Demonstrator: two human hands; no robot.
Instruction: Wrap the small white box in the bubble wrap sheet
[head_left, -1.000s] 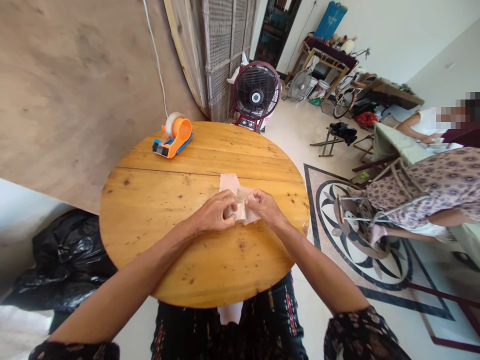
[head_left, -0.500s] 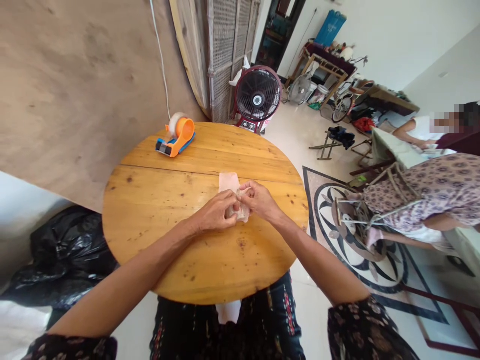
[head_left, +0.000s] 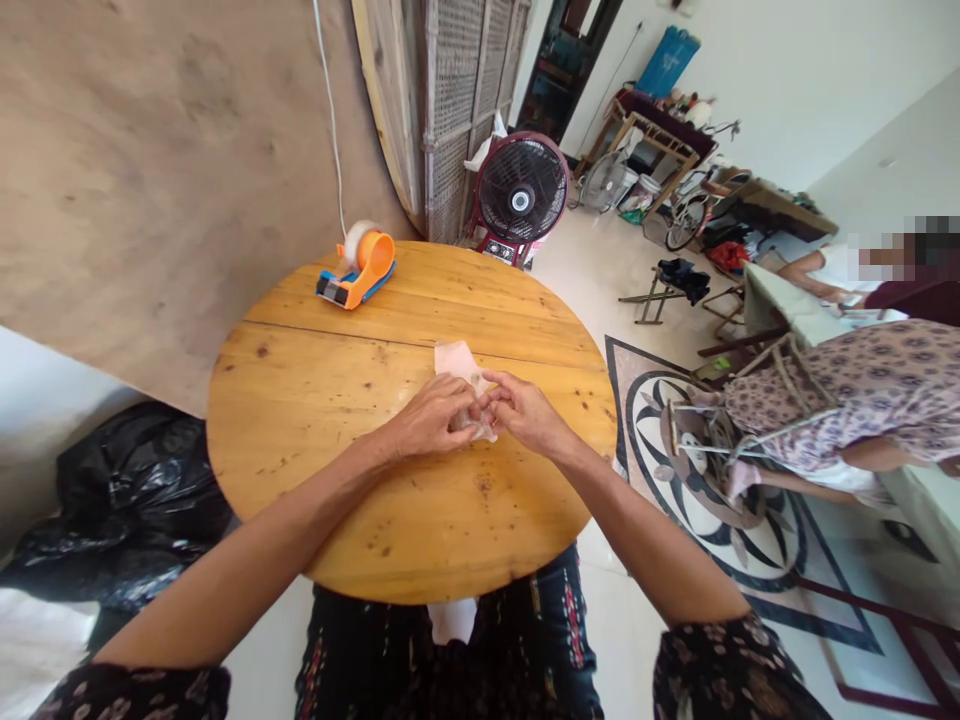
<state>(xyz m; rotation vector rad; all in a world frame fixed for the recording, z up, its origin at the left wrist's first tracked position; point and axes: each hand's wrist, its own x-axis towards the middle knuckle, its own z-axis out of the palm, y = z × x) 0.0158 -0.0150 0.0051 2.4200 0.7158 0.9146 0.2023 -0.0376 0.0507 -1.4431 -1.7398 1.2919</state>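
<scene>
A small pale pink sheet, paper or thin cloth, lies on the round wooden table. Its near part looks crumpled and partly see-through between my hands. My left hand is closed over the left side of it, fingers curled and thumb pointing to the right. From the right, my right hand meets it with fingertips pinched together at the sheet and the forefinger stretched further. The fingertips of both hands almost touch, and they hide what lies between them. An orange and blue tape dispenser with a clear roll stands at the table's far left.
Behind the table stands a dark red fan. Black plastic bags lie on the left, below a wooden board. At right a person in patterned clothing sits by another table. A folding stool stands beyond.
My right hand's fingers have shifted and its forefinger has straightened. The pink sheet has turned slightly, with its far end now slanted. The view has moved a little.
</scene>
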